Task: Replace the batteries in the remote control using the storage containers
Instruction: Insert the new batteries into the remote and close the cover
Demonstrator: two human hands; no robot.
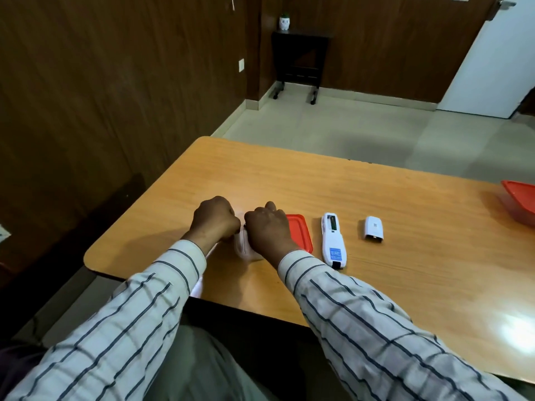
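A small clear container (242, 251) stands on the table near the front left, mostly hidden by both hands. My left hand (215, 219) is closed in a fist against its left rim. My right hand (267, 230) curls down over its top, fingers hidden; a small dark tip shows at the thumb. The container's red lid (301, 234) lies flat just right of it. The white remote (333, 240) lies face down with its battery bay uncovered. Its white battery cover (374, 229) lies apart to the right.
A second container with a red lid (519, 202) sits at the table's far right edge. The wooden table (289, 180) has a rounded front-left corner close to my left arm. A wood-panelled wall runs along the left.
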